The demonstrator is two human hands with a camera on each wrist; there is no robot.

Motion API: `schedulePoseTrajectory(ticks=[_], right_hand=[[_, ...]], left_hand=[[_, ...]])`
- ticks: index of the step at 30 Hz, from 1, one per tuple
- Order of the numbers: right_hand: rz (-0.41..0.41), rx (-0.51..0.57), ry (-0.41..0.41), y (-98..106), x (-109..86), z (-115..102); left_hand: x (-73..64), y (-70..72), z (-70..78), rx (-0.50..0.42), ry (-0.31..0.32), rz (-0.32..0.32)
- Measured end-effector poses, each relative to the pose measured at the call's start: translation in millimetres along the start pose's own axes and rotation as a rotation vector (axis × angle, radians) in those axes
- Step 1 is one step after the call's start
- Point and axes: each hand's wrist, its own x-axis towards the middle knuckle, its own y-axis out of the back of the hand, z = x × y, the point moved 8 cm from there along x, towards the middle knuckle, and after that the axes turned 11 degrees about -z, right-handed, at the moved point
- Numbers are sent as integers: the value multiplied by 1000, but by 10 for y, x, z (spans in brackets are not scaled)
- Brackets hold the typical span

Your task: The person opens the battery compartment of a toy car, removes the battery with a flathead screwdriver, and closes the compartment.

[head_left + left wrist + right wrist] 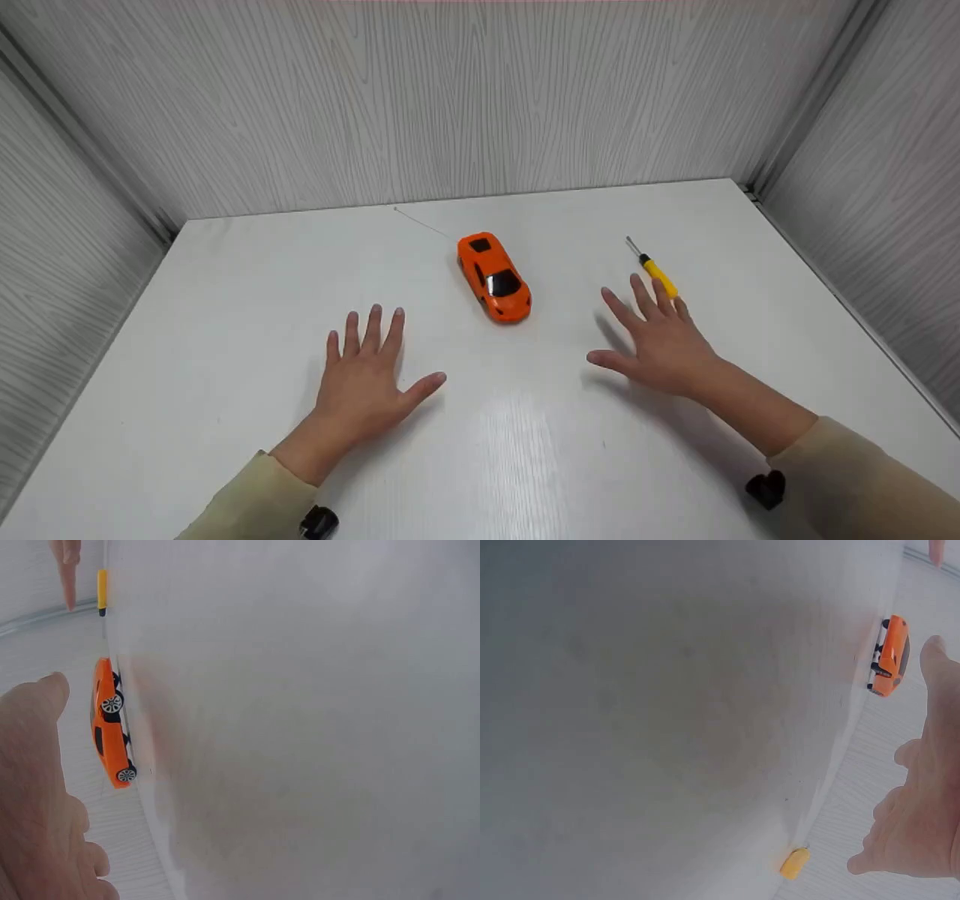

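An orange toy car [495, 274] with dark windows stands on the white table, its nose toward the person. From its rear a thin wire antenna [421, 223] runs off to the back left. My left hand [361, 390], fingers spread, is to the left and in front of the car, holding nothing. My right hand [664, 349], also spread and holding nothing, is on the car's right. Just beyond its fingertips lies a screwdriver [660, 277] with a yellow handle and a thin metal shaft. In the left wrist view the car [111, 724] shows its silver-spoked wheels from the side.
White wood-grain panels, a back wall [465, 97] and two side walls, enclose the white tabletop [495, 465]. Both sleeves are light-coloured, with a small black device [766, 489] at the right cuff and another [319, 521] at the left.
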Motion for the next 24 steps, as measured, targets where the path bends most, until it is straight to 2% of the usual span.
schedulePoseTrajectory(ticks=[14,24], right_hand=[[5,-15,8,29,16,11],[17,-7,46,188,110,-119]], left_hand=[[49,-3,17,11,2,4],[162,132,150,24,-21,24]])
